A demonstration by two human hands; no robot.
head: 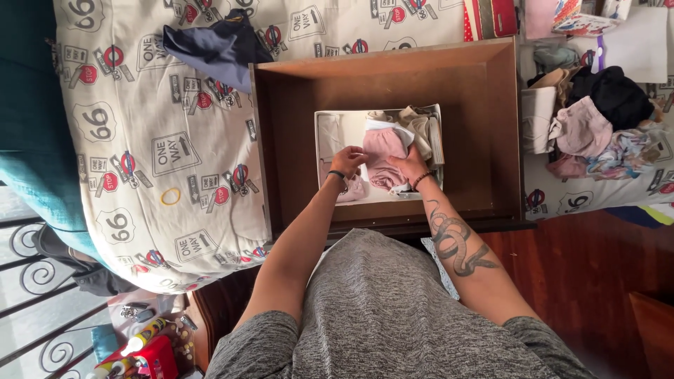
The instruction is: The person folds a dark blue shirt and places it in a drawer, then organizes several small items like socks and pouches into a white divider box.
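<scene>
Head view, landmark: wooden drawer [484,126], lying open-side-up on the bed.
Organiser: white fabric box [330,133] sitting on the drawer floor, centred.
Garment in hand: pink folded cloth [382,158], standing inside the white fabric box, mid-section.
Left hand [347,161]: pressing on the left edge of the pink folded cloth, fingers curled together on the fabric; whether pinching or merely touching, not possible to tell.
Right hand [409,165]: resting on the right edge of the same cloth, fingers closed down over it; a beaded band at the wrist.
Neighbouring items: beige folded cloths [418,126] packed behind the pink one, inside the drawer.
Handling, judged: light, soft, limp, not fragile; likely sagging if lifted by one corner, so gripping both folded edges together looking best.
Bedcover [140,140]: spreading left of the drawer, cream, printed with round, shield-shaped and rectangular road-sign motifs in red, blue and grey.
Dark blue garment [210,49]: lying beyond the drawer's far-left corner.
Clothes heap [597,119]: piling up right of the drawer, black, pink and patterned.
Red container [158,358]: standing well left of the drawer's near side, with bottles beside it.
</scene>
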